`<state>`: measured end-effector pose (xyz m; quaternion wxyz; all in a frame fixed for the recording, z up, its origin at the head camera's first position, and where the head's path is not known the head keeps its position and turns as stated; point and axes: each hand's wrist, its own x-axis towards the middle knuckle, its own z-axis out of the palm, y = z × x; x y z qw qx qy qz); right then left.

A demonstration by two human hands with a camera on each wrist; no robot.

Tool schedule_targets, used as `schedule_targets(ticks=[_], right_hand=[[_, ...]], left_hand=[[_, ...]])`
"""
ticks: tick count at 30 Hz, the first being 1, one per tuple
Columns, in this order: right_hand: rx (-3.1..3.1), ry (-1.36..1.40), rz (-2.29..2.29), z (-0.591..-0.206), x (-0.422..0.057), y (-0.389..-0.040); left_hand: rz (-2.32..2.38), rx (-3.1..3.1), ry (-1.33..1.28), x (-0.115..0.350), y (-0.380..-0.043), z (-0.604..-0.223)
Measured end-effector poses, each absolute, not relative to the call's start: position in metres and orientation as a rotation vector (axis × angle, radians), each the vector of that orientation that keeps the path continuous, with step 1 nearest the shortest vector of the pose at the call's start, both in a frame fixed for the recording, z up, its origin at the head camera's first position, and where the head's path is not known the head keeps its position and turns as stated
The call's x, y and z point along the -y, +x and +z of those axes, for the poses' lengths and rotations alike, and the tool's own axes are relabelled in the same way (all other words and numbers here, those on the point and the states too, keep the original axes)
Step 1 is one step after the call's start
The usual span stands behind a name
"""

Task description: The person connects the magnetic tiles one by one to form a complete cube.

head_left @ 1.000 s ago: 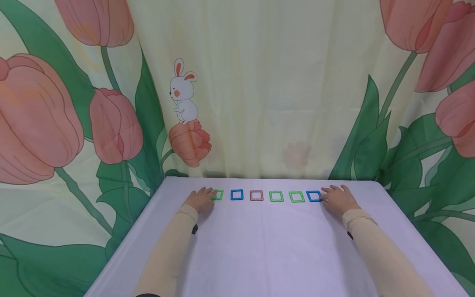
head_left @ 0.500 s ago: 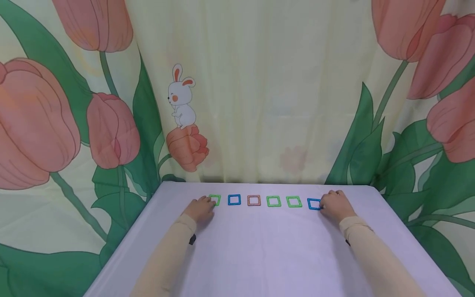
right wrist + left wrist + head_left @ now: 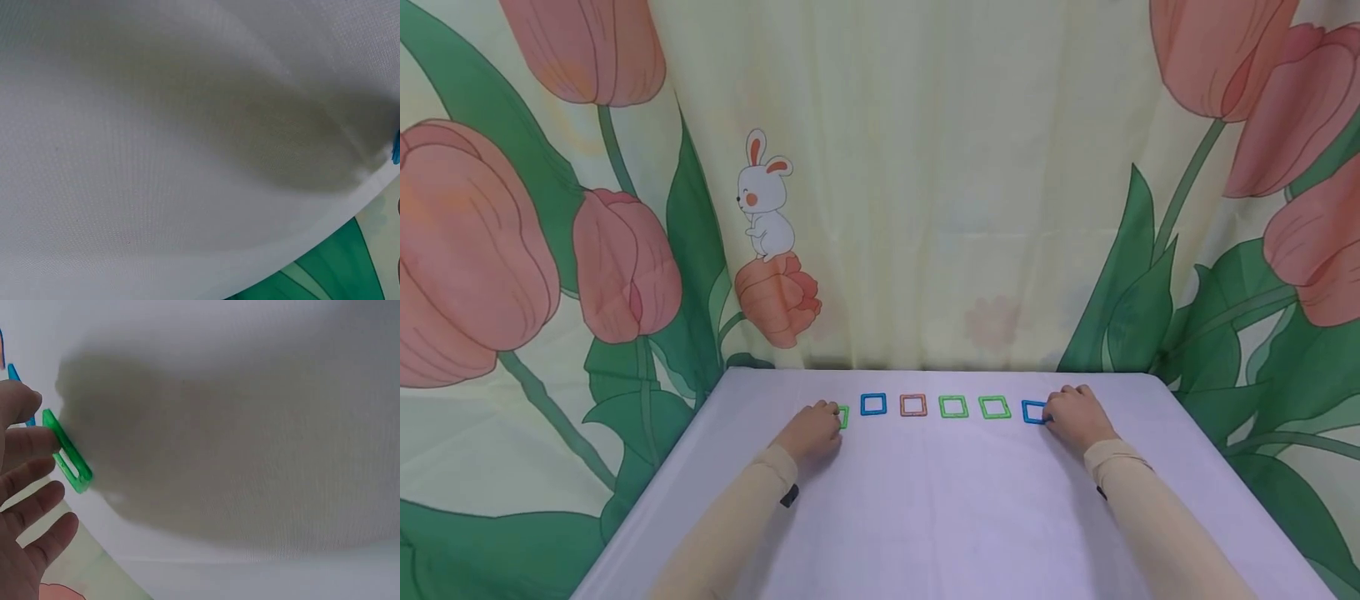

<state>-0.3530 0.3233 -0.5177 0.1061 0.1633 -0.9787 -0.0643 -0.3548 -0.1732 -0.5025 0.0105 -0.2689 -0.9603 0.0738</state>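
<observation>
In the head view, several small square outline frames lie across the far part of the white table. My left hand (image 3: 812, 429) holds the green square frame (image 3: 844, 417) at the left end, its fingers covering the frame's left part. The left wrist view shows the index fingertip over this green frame (image 3: 74, 456), with the other fingers spread loosely. My right hand (image 3: 1072, 412) grips the right end of a blue square frame (image 3: 1032, 412), fingers curled. Only a sliver of blue frame (image 3: 396, 149) shows in the right wrist view, where the hand itself is out of sight.
Between the hands lie another blue frame (image 3: 873, 404), an orange frame (image 3: 913, 406), a green frame (image 3: 953, 407) and a further green frame (image 3: 995, 407). Behind the white table (image 3: 925, 517) hangs a curtain (image 3: 917, 183) printed with tulips and a rabbit.
The left hand has drawn its green frame nearer and slightly right, out of line with the others. The right hand's fingers have curled onto the blue frame, which sits slightly nearer than before.
</observation>
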Motion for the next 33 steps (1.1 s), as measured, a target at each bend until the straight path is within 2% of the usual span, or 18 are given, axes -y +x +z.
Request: schedule_targets(ticks=[11,17,26,33], right_hand=[[2.966,0.419,-0.080,-0.515,-0.326,-0.357],[3.043,0.422,-0.007,-0.513,-0.327,-0.351],[3.076,0.403,0.112,-0.518,-0.331,-0.353],[3.118,0.378,0.181,-0.518,-0.332,-0.356]], left_hand=[[0.072,3.009,-1.012,0.157,-0.357,-0.507],[-0.137,3.130,-0.991,0.146,-0.347,-0.507],[-0.180,3.175,-0.844,0.117,-0.323,-0.508],[-0.134,3.105,-0.936,0.102,-0.311,-0.510]])
